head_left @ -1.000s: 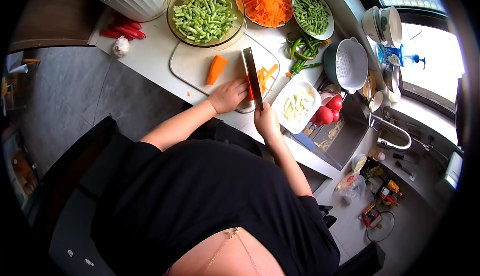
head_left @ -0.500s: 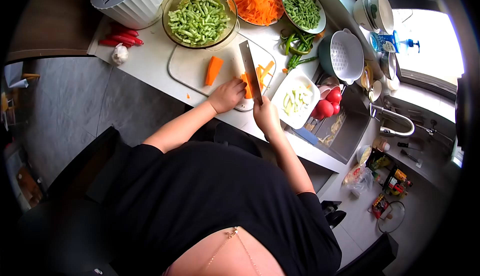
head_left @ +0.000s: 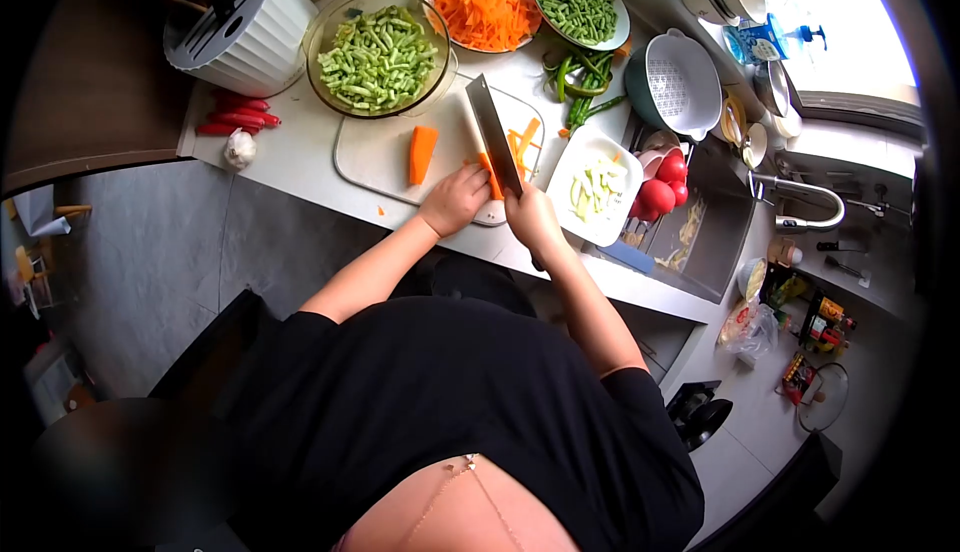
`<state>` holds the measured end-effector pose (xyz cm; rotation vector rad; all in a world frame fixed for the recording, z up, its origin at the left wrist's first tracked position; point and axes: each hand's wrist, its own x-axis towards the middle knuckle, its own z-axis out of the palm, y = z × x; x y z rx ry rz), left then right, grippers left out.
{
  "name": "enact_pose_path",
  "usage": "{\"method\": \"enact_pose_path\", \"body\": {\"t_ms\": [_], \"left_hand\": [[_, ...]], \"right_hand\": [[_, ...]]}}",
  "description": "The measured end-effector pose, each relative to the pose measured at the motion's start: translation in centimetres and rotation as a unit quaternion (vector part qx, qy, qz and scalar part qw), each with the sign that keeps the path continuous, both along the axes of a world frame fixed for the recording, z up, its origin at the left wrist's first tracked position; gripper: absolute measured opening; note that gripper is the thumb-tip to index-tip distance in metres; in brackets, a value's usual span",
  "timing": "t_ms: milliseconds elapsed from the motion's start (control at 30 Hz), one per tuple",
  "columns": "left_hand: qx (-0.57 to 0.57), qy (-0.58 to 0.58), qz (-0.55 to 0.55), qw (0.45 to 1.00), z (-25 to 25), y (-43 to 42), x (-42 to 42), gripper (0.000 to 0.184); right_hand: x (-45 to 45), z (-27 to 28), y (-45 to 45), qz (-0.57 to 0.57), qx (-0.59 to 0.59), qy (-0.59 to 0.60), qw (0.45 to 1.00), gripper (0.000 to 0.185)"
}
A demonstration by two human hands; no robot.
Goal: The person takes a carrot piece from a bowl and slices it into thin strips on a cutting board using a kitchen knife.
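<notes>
My right hand [head_left: 533, 220] is closed round the handle of a cleaver [head_left: 490, 130], whose broad blade points away from me over the cutting board [head_left: 372, 142]. Left of the blade, the curled fingers of my left hand [head_left: 456, 200] press on a carrot piece [head_left: 495, 186], mostly covered by the fingers and blade. A thick carrot chunk [head_left: 422, 155] lies apart from my left hand on the board. Cut carrot strips [head_left: 526, 140] are on the blade's right side.
Behind the board stand a glass bowl [head_left: 312, 70] of chopped green beans, shredded carrot [head_left: 482, 4] and a plate of cut beans [head_left: 577, 8]. A white dish [head_left: 570, 214] sits right, by the sink [head_left: 705, 272] with tomatoes [head_left: 657, 196]. Garlic [head_left: 240, 149] and red peppers [head_left: 238, 114] lie left.
The whole view has shifted slightly. The cleaver's blade has tilted a little, showing more of its face. Both hands keep their holds near the same spot on the board.
</notes>
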<state>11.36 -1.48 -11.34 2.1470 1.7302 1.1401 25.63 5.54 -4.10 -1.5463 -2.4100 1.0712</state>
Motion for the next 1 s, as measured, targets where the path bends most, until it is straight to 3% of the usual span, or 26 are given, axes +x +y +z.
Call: {"method": "enact_pose_path", "body": {"t_ms": [267,500,600,700,1000], "left_hand": [[-0.034,0.01,-0.004,0.999,-0.6,-0.3,0.2,0.025],[-0.006,0.002,-0.004,1.0,-0.5,0.1,0.3,0.024],[-0.006,0.01,-0.01,1.0,-1.0,0.0,0.3,0.021],[0.001,0.033,-0.004,0.999,-1.4,-0.2,0.3,0.022],[0.014,0.011,-0.013,1.0,-0.8,0.2,0.4,0.021]], "right_hand": [[0.8,0.8,-2.4,0.014,0.002,-0.138,0.99,0.023],[-1.7,-1.3,0.1,-0.014,-0.039,-0.119,0.992,0.028],[-0.2,-1.2,0.8,-0.002,-0.023,-0.026,0.999,0.029],[0.9,1.3,-0.9,-0.03,-0.031,-0.057,0.997,0.029],[0.7,-0.5,-2.3,-0.037,-0.057,-0.095,0.993,0.025]]}}
